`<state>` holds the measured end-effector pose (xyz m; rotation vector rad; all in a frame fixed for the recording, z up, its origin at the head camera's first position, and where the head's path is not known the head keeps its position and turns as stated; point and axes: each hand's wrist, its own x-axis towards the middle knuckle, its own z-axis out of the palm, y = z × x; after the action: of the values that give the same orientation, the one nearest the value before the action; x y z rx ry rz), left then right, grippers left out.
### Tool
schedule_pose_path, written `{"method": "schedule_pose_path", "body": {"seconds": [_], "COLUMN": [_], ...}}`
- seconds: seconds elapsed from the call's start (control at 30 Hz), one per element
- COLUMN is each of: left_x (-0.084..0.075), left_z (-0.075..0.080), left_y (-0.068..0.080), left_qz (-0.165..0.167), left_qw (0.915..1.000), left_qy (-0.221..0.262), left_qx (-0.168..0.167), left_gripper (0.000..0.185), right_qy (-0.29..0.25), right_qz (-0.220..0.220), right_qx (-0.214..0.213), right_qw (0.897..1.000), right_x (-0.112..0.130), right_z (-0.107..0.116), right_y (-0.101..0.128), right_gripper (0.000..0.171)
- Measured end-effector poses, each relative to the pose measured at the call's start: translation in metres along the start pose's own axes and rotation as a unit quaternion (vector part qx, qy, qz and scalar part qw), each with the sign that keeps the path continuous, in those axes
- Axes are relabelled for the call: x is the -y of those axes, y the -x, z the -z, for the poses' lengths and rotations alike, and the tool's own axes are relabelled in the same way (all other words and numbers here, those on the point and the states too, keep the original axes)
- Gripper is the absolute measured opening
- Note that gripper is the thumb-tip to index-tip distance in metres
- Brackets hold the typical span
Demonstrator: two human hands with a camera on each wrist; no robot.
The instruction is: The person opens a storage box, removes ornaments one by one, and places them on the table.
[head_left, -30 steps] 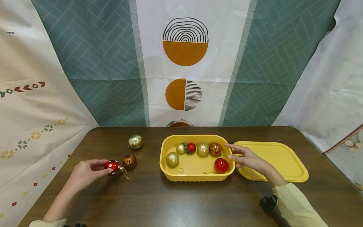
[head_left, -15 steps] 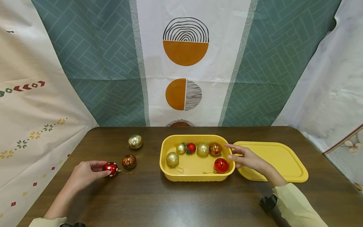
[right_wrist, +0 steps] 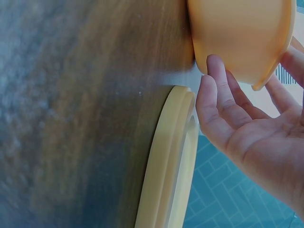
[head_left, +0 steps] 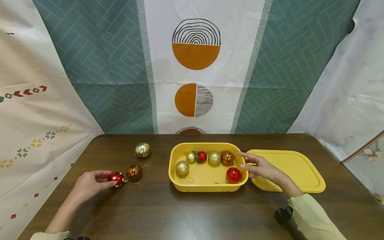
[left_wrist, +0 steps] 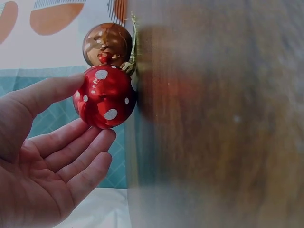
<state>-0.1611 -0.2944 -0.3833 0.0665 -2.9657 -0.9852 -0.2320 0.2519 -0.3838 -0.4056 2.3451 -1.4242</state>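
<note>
My left hand (head_left: 109, 177) pinches a red ball with white dots (head_left: 117, 178) low over the table's left side; the left wrist view shows the thumb above and fingers (left_wrist: 90, 142) below the ball (left_wrist: 105, 97). A copper ball (head_left: 134, 171) lies right beside it, its gold cord trailing. My right hand (head_left: 241, 160) is relaxed, its fingers (right_wrist: 216, 90) against the right wall of a yellow tub (head_left: 208, 187), holding nothing. The tub holds several balls: gold glitter (head_left: 182, 168), red (head_left: 233, 175), copper (head_left: 227, 157) and others along the back.
A shiny gold ball (head_left: 142, 149) sits alone at the back left of the brown table (head_left: 192, 213). The tub's yellow lid (head_left: 294, 170) lies flat to the right of the tub. Patterned cloth hangs behind and at both sides.
My left hand has drawn the red dotted ball slightly left and lower. The copper ball beside it has shifted a little left too. The right hand has stayed in place.
</note>
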Motion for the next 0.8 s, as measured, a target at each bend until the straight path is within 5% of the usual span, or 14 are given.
{"method": "schedule_pose_path", "body": {"seconds": [0.53, 0.8], "left_x": [-0.005, -0.029], "left_z": [0.004, 0.004], "left_y": [0.005, 0.004], "left_qz": [-0.009, -0.038], "left_qw": [0.9999, 0.9982], "left_qy": [-0.001, 0.024], "left_qx": [-0.009, -0.040], "left_gripper": [0.058, 0.056], "right_qy": [-0.008, -0.008], "right_qz": [-0.002, -0.004], "right_qx": [0.003, 0.001], "right_qw": [1.000, 1.000], "right_x": [0.000, 0.000], "right_z": [0.000, 0.000], "right_y": [0.001, 0.001], "right_gripper": [0.061, 0.061]}}
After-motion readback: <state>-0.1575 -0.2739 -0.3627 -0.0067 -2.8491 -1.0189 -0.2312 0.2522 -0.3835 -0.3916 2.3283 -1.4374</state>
